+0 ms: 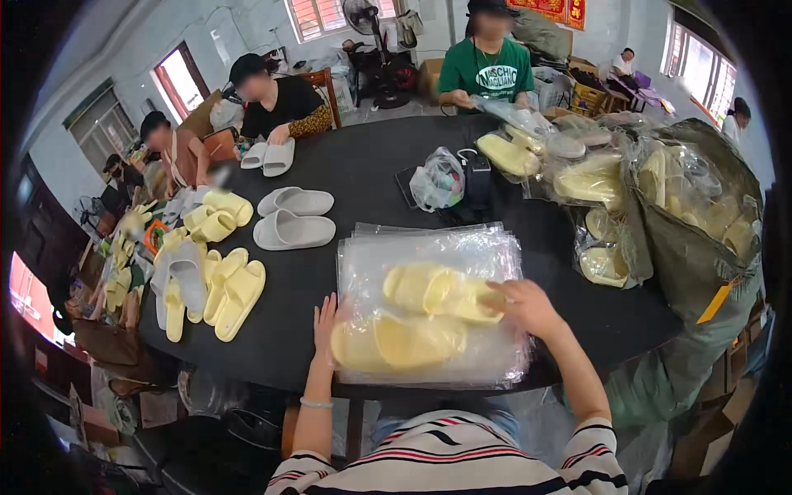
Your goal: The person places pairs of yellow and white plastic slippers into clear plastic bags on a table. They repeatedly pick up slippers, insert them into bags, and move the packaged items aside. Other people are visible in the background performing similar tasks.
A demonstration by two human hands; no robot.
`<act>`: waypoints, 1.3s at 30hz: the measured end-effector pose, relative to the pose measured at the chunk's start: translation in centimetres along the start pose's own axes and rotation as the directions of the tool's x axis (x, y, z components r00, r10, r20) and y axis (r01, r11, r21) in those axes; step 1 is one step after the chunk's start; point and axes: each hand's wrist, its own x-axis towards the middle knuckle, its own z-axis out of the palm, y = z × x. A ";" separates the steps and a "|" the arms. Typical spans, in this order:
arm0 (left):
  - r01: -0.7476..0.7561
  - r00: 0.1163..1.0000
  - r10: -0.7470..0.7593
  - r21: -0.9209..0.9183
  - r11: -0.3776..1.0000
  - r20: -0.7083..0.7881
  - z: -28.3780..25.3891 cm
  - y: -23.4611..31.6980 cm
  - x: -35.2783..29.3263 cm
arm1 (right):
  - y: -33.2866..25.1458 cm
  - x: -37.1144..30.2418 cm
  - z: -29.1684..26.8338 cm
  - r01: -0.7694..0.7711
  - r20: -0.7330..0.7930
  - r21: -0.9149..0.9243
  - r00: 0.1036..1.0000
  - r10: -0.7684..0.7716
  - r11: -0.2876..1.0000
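We have a black table [371, 186] across mid-frame and, lower centre, a stack of clear bags [491, 363] where yellow slippers [400, 342] lie. Our left hand [327, 322], fingers straight and released, is at the stack's left edge; whether our right hand [528, 307] grasps the upper slipper, we cannot tell.

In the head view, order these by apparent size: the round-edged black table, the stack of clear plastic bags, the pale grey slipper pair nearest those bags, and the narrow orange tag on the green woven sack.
1. Black table
2. Stack of clear plastic bags
3. Pale grey slipper pair
4. Orange tag
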 end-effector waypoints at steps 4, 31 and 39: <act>0.118 0.989 -0.122 0.053 0.992 0.083 -0.6 0.7 0.7 | -0.2 -1.3 2.8 -0.121 -0.009 0.055 0.993 0.121 0.991; -0.007 1.000 0.009 -0.084 0.996 0.029 -2.5 2.0 0.6 | -4.5 9.8 -4.2 -0.149 0.230 0.929 0.949 0.214 -0.338; 0.089 0.984 -0.149 -0.471 0.878 -0.092 -1.8 0.0 0.3 | -1.3 4.1 -0.9 -0.193 0.290 0.949 0.843 0.453 -0.249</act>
